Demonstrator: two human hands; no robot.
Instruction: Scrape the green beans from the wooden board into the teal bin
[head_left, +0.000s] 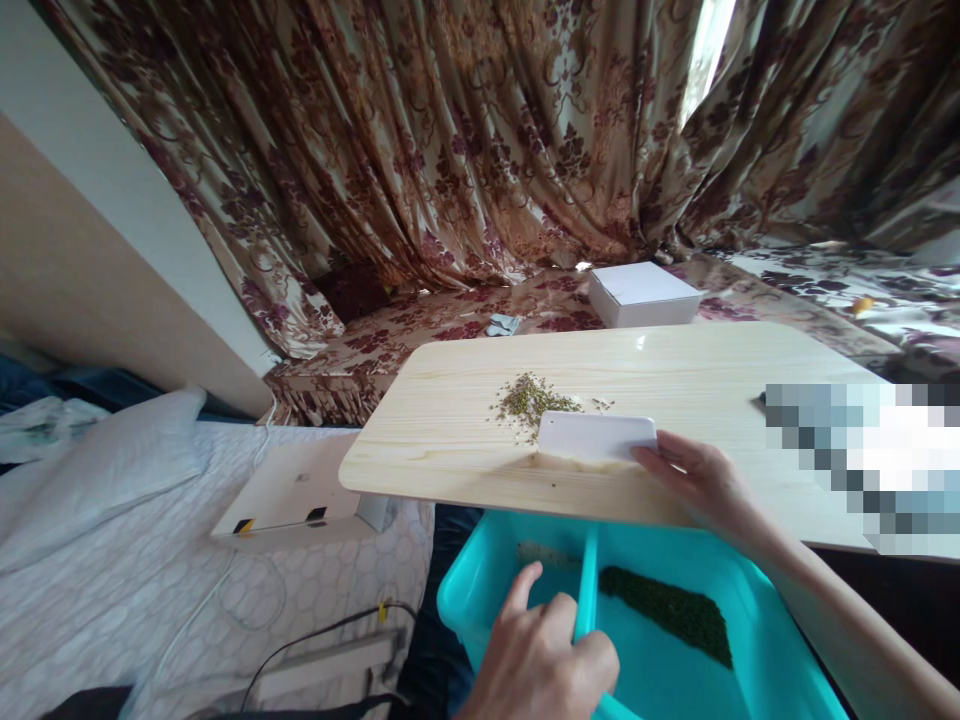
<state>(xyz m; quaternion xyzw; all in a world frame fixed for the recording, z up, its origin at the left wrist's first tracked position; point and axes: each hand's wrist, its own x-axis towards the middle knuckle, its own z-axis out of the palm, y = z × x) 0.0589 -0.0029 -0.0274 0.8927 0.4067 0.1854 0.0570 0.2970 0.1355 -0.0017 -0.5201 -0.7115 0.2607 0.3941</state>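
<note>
My right hand [701,480] grips the right end of a white flat scraper-like piece [596,437], which stands on edge on the pale wooden tabletop [450,400]. Just beyond its left end lies a loose pile of small greenish-brown bits [534,400]. Below the table edge is a turquoise divided bin [645,670]; its right compartment holds a dark green heap [671,610], its left one a thin scatter of pale bits. My left hand [551,650] is over the bin's divider, index finger extended and other fingers curled; what they hold, if anything, is hidden.
A white box [645,290] sits behind the table on a patterned ledge [457,315]. To the left, a bed [172,500] bears a pillow [127,470], a flat white case [300,490] and cables. A pixelated patch covers the table's right end.
</note>
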